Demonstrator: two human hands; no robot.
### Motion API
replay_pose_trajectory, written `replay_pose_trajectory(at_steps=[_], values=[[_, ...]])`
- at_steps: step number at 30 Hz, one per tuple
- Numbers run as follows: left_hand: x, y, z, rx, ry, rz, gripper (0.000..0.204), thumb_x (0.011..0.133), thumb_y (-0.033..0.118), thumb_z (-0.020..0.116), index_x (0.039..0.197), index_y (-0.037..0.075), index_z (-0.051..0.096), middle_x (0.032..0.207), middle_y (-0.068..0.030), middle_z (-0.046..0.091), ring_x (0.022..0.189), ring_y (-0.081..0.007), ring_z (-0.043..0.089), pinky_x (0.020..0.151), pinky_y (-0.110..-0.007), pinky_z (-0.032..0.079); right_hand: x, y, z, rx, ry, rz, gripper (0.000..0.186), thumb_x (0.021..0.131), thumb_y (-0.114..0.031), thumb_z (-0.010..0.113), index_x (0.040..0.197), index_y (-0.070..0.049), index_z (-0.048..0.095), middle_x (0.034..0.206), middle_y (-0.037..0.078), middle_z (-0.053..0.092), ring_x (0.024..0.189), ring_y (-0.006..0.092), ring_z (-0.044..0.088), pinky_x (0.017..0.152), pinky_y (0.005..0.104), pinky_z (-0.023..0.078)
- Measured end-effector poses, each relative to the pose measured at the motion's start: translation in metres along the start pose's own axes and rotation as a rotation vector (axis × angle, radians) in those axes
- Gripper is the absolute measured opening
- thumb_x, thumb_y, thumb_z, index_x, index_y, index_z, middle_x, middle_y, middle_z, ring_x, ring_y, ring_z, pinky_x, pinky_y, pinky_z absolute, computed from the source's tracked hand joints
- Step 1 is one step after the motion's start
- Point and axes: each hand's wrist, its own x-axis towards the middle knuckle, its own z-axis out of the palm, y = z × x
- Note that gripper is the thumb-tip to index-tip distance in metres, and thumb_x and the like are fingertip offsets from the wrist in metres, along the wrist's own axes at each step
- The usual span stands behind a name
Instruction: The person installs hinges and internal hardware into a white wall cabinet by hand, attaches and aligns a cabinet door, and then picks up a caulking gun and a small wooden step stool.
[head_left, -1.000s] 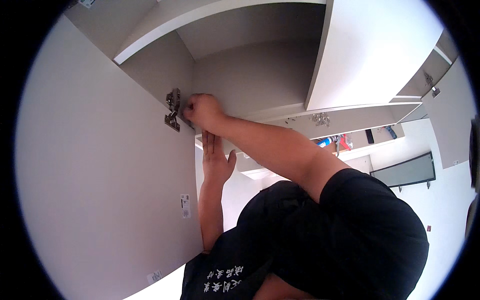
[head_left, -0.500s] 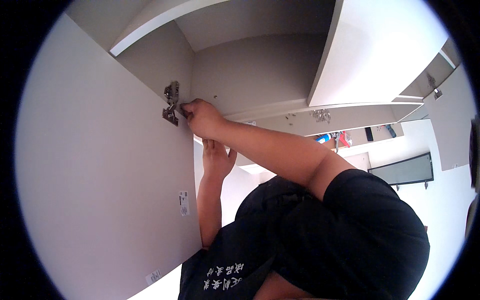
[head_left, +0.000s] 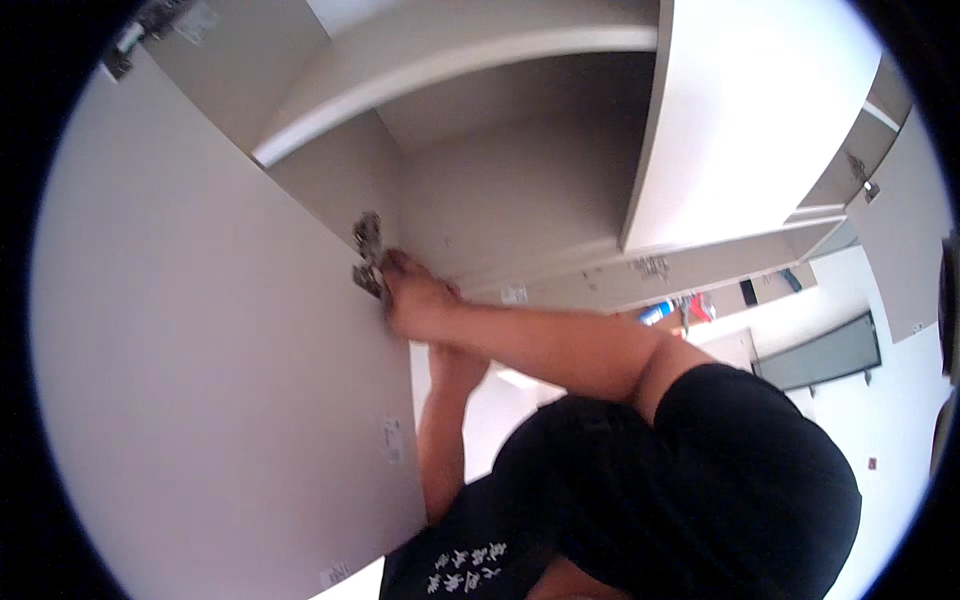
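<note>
The blurred right hand, my right hand (head_left: 415, 292), is curled beside a metal hinge (head_left: 368, 250) at the inner edge of the open pale cabinet door (head_left: 220, 320); whatever is between its fingers is too unclear to name. Behind and below it, my left hand (head_left: 458, 362) is raised near the door's edge and the cabinet's lower edge, its fingers mostly hidden by my right hand and forearm. The cabinet interior (head_left: 515, 170) rises behind both hands, under a pale shelf edge (head_left: 460, 62).
A white panel (head_left: 745, 100) covers the upper right. Lower right, small hardware (head_left: 650, 268), a blue-and-white tube (head_left: 657, 313), a red tool (head_left: 700, 307) and a dark tool (head_left: 790, 280) lie along a shelf. A glass-panelled frame (head_left: 820, 350) hangs beyond, and another door (head_left: 895, 250) stands right.
The view has shifted, so the cabinet sits lower in the picture and more shows above it. My right hand stays at the hinge; my left fingers have become more hidden behind it.
</note>
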Motion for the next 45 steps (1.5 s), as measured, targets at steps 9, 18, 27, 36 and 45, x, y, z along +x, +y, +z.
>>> replay_pose_trajectory(at_steps=[9,18,27,36,45], values=[[0.004,0.011,-0.020,-0.077,-0.084,-0.092,0.077,0.091,0.031,0.069,0.154,-0.002,0.039,0.155,-0.0257,0.045,0.143,-0.0422,0.041,0.120,-0.051,0.033,-0.003,0.014,-0.002,0.073,0.046,-0.148,0.064,0.084,-0.001,0.057,0.146,0.002,0.048,0.157,0.025,0.042,0.144,0.0415,0.043,0.119,0.0411,0.037],[-0.002,0.004,-0.016,0.007,-0.155,-0.096,0.080,0.089,0.035,0.073,0.151,-0.002,0.039,0.154,-0.0307,0.040,0.146,-0.0499,0.031,0.123,-0.055,0.026,0.011,0.009,-0.009,0.488,-0.160,-0.005,0.052,0.081,0.003,0.056,0.132,0.001,0.062,0.136,0.021,0.063,0.129,0.0363,0.058,0.110,0.0384,0.044],[-0.003,0.005,-0.006,0.002,-0.071,-0.098,0.082,0.086,0.031,0.076,0.146,-0.008,0.036,0.146,-0.0390,0.039,0.139,-0.0557,0.037,0.114,-0.056,0.040,0.027,0.049,-0.003,0.185,-0.187,-0.096,0.054,0.088,-0.003,0.059,0.142,-0.003,0.057,0.147,0.022,0.054,0.133,0.0378,0.055,0.113,0.0410,0.043],[0.013,0.026,-0.039,-0.064,-0.005,-0.018,0.097,0.084,0.019,0.077,0.162,0.000,0.022,0.169,-0.0223,0.019,0.159,-0.0422,0.009,0.127,-0.049,0.025,-0.114,0.121,-0.117,0.302,-0.358,-0.028,0.025,0.098,-0.011,0.065,0.122,-0.006,0.072,0.114,0.014,0.073,0.112,0.0274,0.069,0.096,0.0385,0.054],[0.012,0.036,-0.036,-0.024,0.001,-0.094,0.096,0.086,0.013,0.077,0.164,0.009,0.020,0.171,-0.0159,0.017,0.159,-0.0388,0.009,0.126,-0.050,0.029,-0.270,0.308,-0.135,-0.241,-0.255,0.230,0.028,0.093,-0.024,0.066,0.111,-0.006,0.076,0.107,0.017,0.076,0.099,0.0346,0.073,0.089,0.0433,0.057]])
